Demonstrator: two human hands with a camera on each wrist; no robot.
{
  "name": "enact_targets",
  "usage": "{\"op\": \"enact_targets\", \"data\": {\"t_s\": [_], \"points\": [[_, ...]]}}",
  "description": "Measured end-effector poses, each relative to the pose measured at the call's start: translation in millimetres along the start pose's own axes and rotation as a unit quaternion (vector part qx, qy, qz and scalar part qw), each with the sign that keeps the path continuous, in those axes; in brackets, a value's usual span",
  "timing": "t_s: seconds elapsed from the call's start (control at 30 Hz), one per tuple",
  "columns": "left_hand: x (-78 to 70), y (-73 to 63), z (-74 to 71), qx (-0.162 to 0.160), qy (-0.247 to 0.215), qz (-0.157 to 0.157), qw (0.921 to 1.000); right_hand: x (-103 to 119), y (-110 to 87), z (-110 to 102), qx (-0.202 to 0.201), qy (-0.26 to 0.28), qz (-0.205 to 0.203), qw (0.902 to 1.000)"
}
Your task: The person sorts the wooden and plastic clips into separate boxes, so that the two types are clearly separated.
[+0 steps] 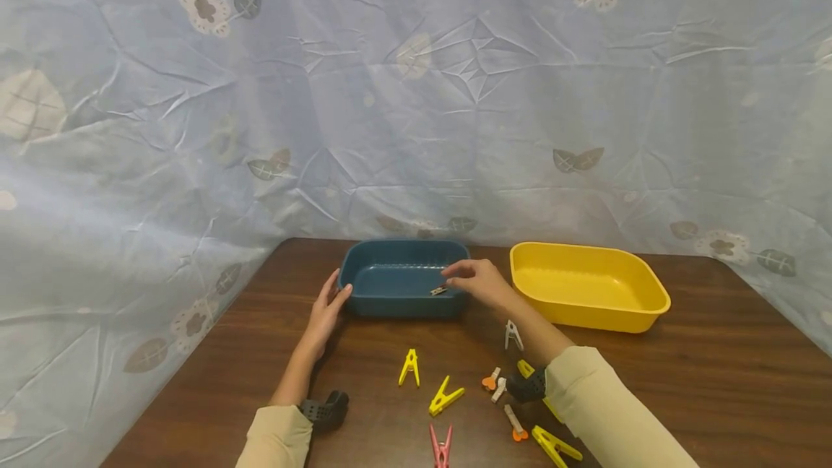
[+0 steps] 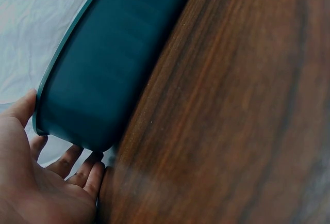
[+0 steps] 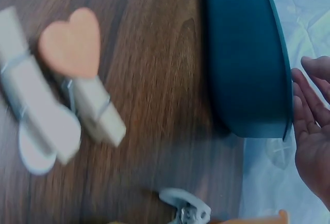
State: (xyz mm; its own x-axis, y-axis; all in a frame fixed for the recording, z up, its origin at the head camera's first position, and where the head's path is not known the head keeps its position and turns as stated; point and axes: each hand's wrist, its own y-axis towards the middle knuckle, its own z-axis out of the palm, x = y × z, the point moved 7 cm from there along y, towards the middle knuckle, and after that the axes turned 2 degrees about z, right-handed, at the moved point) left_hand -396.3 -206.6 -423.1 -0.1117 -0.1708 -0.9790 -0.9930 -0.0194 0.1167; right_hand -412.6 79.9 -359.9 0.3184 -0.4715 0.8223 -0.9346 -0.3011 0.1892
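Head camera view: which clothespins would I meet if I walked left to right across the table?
Leftmost yellow clothespin, pink clothespin, upper orange-heart clothespin, white plastic clothespin, yellow clothespin at the bottom edge. I skipped ones whose places overlap.

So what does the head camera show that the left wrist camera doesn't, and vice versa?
Only the head view shows the right hand pinching a small clip, a pink plastic clip and the whole yellow rectangular tub.

Only the left wrist view shows all four fingers of the left hand, at the outer end of the dark blue rectangular tub.

Both show the left hand holding that tub, the brown wood-grain table and pale fabric behind.
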Motion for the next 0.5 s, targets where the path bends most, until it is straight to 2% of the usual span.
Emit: {"op": "enact_targets", "data": {"t_s": [0.17, 0.27, 0.37, 0.5], "points": [[-1.5, 0.1, 1.4, 0.003, -0.004, 0.0, 1.0, 8, -13.5, -6, 0.027, -0.026, -0.021, 0.9991], [-2.5, 0.6, 1.6, 0.003, -0.005, 0.003, 1.0, 15, -24.7, -11, 0.044, -0.041, -0.05, 0.9969], [-2.6, 0.8, 1.3, 0.002, -0.006, 0.005, 1.0, 19, -38.9, -12, 0.081, -0.035, -0.069, 0.9938], [-1.5, -0.3, 1.2, 0.006, -0.005, 0.006, 1.0, 14, -64.2, -7, 0.144, -0.038, -0.071, 0.9863]]}}
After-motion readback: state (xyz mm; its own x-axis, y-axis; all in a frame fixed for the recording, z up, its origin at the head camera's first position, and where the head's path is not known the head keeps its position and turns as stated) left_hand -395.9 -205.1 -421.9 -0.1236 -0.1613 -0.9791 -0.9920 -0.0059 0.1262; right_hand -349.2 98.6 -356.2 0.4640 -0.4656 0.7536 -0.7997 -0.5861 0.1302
